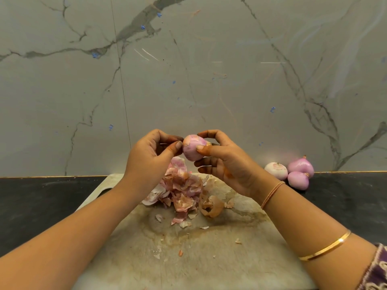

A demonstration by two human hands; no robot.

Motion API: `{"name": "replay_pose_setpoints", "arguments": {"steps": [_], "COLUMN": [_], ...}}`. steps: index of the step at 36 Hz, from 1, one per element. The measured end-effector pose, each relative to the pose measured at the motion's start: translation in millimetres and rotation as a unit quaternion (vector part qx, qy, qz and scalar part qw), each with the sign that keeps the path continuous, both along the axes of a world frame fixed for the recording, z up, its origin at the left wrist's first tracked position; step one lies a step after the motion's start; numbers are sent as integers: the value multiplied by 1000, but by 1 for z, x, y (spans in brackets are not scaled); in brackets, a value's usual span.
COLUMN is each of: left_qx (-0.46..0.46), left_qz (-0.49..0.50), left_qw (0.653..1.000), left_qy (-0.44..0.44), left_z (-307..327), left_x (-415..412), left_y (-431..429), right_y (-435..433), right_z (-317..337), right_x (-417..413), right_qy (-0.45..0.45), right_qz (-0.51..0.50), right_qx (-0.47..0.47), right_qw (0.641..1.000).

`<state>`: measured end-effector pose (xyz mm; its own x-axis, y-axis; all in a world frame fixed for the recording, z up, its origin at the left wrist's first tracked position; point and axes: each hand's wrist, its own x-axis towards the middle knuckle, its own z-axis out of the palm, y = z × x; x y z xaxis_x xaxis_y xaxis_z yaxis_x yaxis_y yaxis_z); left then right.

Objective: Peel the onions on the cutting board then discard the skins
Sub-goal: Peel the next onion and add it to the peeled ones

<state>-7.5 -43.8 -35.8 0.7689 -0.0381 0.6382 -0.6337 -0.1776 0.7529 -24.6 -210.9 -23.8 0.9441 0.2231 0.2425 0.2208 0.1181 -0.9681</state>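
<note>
A pale pink, mostly peeled onion is held in the air above the far end of the stained cutting board. My right hand grips it from the right, thumb across its front and fingers curled behind. My left hand pinches at the onion's left side with thumb and fingertips. Below the hands, a heap of pink and brown onion skins lies on the board, with small scraps scattered nearer to me.
Three peeled onions sit on the dark counter at the right, against the marble wall. The board has a handle cut-out at its far left corner.
</note>
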Motion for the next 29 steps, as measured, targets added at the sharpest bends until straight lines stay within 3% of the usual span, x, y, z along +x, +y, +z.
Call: {"name": "replay_pose_setpoints", "arguments": {"steps": [6,12,18,29], "left_qx": [-15,-24,30,12], "left_qz": [41,-53,-33,-27], "left_qw": [999,994,996,998], "left_qy": [25,95,76,57], "left_z": [3,5,4,5], "left_x": [2,-5,-5,-3], "left_y": [4,1,2,5], "right_y": [0,0,-1,-2], "right_z": [0,-2,-2,-2], "right_x": [-1,-2,-2,0], "right_qy": [-8,-22,-28,-28], "right_qz": [18,5,-5,6], "right_qx": [-16,-38,-72,-59], "right_qw": [1000,999,997,998]}}
